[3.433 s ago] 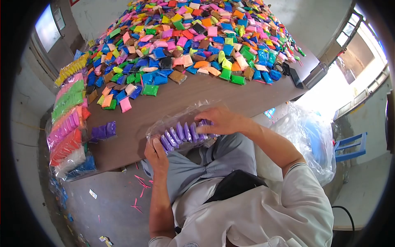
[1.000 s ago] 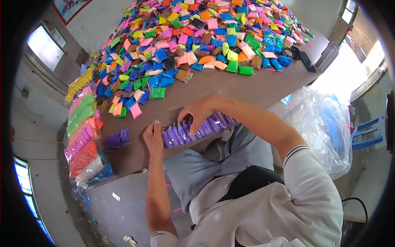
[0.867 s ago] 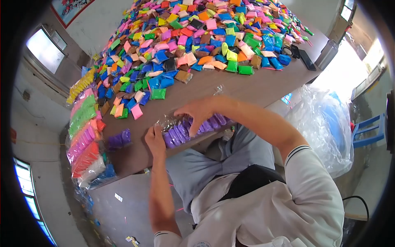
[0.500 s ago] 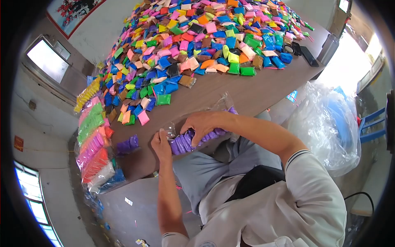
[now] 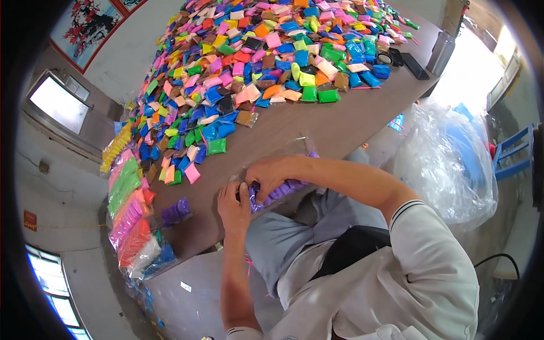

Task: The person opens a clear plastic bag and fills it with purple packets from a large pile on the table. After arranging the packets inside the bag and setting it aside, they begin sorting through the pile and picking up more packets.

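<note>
A long clear plastic bag (image 5: 299,146) filled with a row of purple packets (image 5: 281,191) lies along the near table edge, above my lap. My left hand (image 5: 234,205) is closed at the bag's left end, its thumb and fingers gripping the plastic there. Close beside it, my right hand (image 5: 267,174) curls over the purple packets from above, fingers bent down onto them. Both hands nearly meet, and they hide the left end of the row. To the left, a small purple bundle (image 5: 177,211) rests on the table.
A large heap of colourful packets (image 5: 249,68) covers the far table (image 5: 272,127). Filled bags sorted by colour (image 5: 127,207) line the left edge. A bottle (image 5: 441,52) and a phone (image 5: 415,66) sit at the right corner. A big clear plastic sack (image 5: 442,170) stands right of the table.
My left hand has moved right and closed over the bag's end, covering packets that showed before. My right hand has shifted slightly left toward it. The view has tilted a little.
</note>
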A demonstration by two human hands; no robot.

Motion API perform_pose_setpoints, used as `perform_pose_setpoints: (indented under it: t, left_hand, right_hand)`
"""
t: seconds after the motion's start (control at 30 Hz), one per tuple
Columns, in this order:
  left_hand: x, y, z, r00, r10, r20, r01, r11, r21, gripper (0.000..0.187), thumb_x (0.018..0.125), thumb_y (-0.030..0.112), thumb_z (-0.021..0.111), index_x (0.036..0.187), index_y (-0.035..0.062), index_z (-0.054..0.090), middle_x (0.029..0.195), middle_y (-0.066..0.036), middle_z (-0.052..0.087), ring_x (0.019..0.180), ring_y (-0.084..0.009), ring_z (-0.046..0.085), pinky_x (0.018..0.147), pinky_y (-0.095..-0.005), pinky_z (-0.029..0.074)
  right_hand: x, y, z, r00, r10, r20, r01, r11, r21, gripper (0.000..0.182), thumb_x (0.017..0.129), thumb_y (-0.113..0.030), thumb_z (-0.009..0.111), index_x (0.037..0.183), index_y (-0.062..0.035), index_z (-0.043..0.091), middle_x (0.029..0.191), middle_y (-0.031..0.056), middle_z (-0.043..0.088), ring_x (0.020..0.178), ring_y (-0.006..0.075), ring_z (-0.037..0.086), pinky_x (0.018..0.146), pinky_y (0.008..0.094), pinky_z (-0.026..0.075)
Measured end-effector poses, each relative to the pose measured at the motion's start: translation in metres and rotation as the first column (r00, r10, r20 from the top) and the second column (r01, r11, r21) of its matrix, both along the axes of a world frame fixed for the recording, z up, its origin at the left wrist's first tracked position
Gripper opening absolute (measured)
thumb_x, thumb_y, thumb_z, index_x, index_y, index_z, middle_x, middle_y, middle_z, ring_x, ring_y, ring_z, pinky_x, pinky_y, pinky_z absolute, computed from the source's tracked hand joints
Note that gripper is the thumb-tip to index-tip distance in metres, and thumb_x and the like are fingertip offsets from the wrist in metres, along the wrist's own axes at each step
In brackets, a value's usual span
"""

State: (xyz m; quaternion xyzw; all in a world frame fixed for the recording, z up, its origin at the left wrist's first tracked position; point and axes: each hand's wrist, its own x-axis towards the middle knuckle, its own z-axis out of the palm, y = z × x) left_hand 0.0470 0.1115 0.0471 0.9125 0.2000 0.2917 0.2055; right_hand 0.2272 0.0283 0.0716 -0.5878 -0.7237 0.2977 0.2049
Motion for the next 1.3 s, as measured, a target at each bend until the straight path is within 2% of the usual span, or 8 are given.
perform_pose_setpoints:
  t: [0.23,0.53,0.63,0.73,0.83,0.93,1.13,1.3]
  left_hand:
    - [-0.007,-0.005,-0.002,1.000,0.017,0.016,-0.017,0.999,0.028,0.023,0.096,0.021,0.054,0.099,-0.0005,0.063,0.098,-0.019,0.063,0.095,-0.0389,0.058,0.084,-0.0473,0.046]
    - [-0.012,0.011,0.010,0.999,0.041,-0.011,-0.039,0.995,0.089,0.025,0.096,0.022,0.055,0.102,-0.0007,0.064,0.104,-0.019,0.064,0.099,-0.0387,0.058,0.087,-0.0463,0.046]
    - [-0.006,0.017,-0.006,0.997,0.066,0.033,-0.069,0.993,0.099,0.023,0.096,0.022,0.056,0.099,0.0006,0.062,0.096,-0.019,0.064,0.091,-0.0396,0.059,0.081,-0.0476,0.046]
    - [-0.005,0.013,-0.015,0.992,0.125,-0.010,-0.125,0.992,0.014,0.019,0.095,0.022,0.056,0.093,0.0025,0.060,0.087,-0.019,0.063,0.083,-0.0406,0.059,0.074,-0.0493,0.046]
    - [-0.005,0.009,-0.014,0.990,0.137,0.024,-0.138,0.989,0.047,0.018,0.095,0.021,0.057,0.089,0.0042,0.058,0.081,-0.018,0.062,0.078,-0.0410,0.059,0.070,-0.0501,0.045]
    - [-0.003,0.009,-0.011,0.986,0.164,0.028,-0.165,0.986,0.034,0.018,0.094,0.022,0.057,0.089,0.0050,0.058,0.081,-0.018,0.062,0.078,-0.0409,0.059,0.070,-0.0500,0.045]
    - [-0.005,0.007,-0.012,0.985,0.168,0.048,-0.168,0.986,-0.009,0.022,0.095,0.026,0.057,0.089,0.0051,0.058,0.083,-0.017,0.063,0.078,-0.0401,0.059,0.070,-0.0493,0.046]
    - [-0.005,0.009,-0.013,0.984,0.176,0.037,-0.175,0.984,-0.031,0.023,0.096,0.027,0.056,0.090,0.0047,0.059,0.083,-0.017,0.064,0.079,-0.0400,0.060,0.070,-0.0492,0.046]
  right_hand:
    - [0.004,-0.001,-0.007,1.000,0.020,-0.021,-0.018,0.995,0.095,0.040,0.072,-0.033,0.078,0.097,-0.0028,0.070,0.079,0.0186,0.067,0.073,0.0328,0.064,0.066,0.0441,0.047]
    - [0.000,0.067,-0.018,0.958,0.271,-0.090,-0.265,0.961,0.073,0.041,0.069,-0.033,0.082,0.098,-0.0060,0.072,0.081,0.0146,0.069,0.078,0.0286,0.065,0.069,0.0430,0.048]
    - [0.012,0.063,-0.008,0.975,0.221,0.026,-0.222,0.974,0.035,0.058,0.068,-0.041,0.082,0.112,-0.0053,0.068,0.097,0.0157,0.070,0.090,0.0301,0.065,0.077,0.0408,0.050]
    - [0.042,0.025,0.009,0.998,-0.067,-0.009,0.068,0.996,0.055,0.080,0.065,-0.048,0.083,0.127,-0.0034,0.059,0.115,0.0183,0.065,0.103,0.0319,0.063,0.086,0.0405,0.050]
    - [0.058,0.001,0.013,0.991,-0.119,0.061,0.117,0.992,0.042,0.091,0.065,-0.052,0.083,0.134,-0.0025,0.052,0.124,0.0195,0.061,0.109,0.0340,0.061,0.092,0.0407,0.049]
    - [0.048,-0.014,-0.004,0.991,-0.122,0.055,0.112,0.982,0.155,0.087,0.063,-0.052,0.084,0.130,-0.0028,0.057,0.119,0.0191,0.064,0.108,0.0345,0.062,0.090,0.0414,0.049]
    - [0.042,-0.017,0.014,0.996,-0.088,0.023,0.090,0.991,-0.096,0.077,0.062,-0.051,0.082,0.121,-0.0048,0.064,0.113,0.0185,0.067,0.106,0.0358,0.063,0.089,0.0424,0.049]
    - [0.031,-0.008,0.013,0.984,-0.123,0.130,0.110,0.988,0.104,0.072,0.061,-0.047,0.083,0.120,-0.0103,0.065,0.111,0.0180,0.067,0.103,0.0360,0.064,0.085,0.0439,0.049]
